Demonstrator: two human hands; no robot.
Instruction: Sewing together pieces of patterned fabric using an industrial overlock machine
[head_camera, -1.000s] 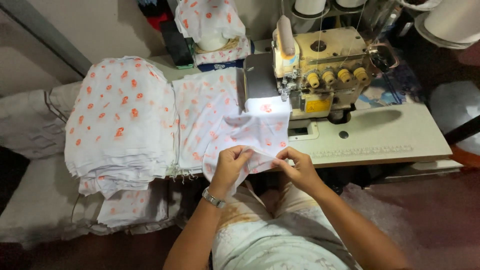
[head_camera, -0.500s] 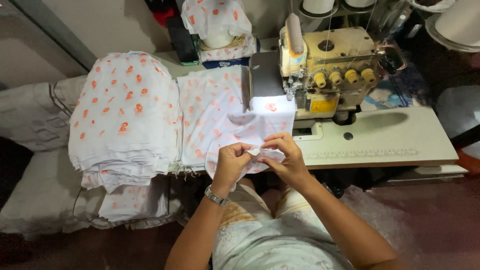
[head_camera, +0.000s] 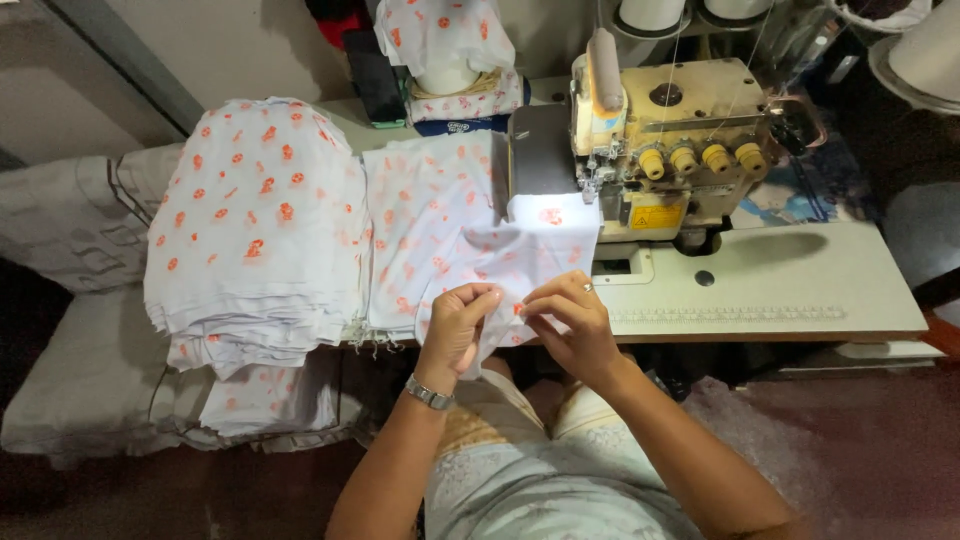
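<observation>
Fabric piece (head_camera: 520, 255), white with orange print, lay draped off the bed of the overlock sewing machine (head_camera: 665, 140), its far end lit under the machine lamp near the presser foot, its near edge hanging over the table (head_camera: 800, 285) front toward the person's lap. Both hands held that near edge. Left hand (head_camera: 458, 325) was closed in a pinch, thumb and fingers gripping the cloth edge, palm turned inward, wrist bent up, a metal wristwatch (head_camera: 430, 393) on the forearm. Right hand (head_camera: 568, 318) was also closed on the cloth, fingertips pinching just beside the left hand's, a ring visible on one finger, forearm coming in low from the lower right.

Step judged: aligning or folding the edge of the piece before feeding it to the needle; hands were close together, almost touching, working one short stretch of edge. Next move would likely call for keeping the layers matched while sliding the edge up and right under the foot, with even tension so the cloth did not skew.

Left of the machine sat a tall folded stack (head_camera: 255, 225) of the same printed cloth, and a flatter pile (head_camera: 425, 225) just beside it, touching the piece in hand. Thread cones (head_camera: 650, 12) stood behind the machine.
</observation>
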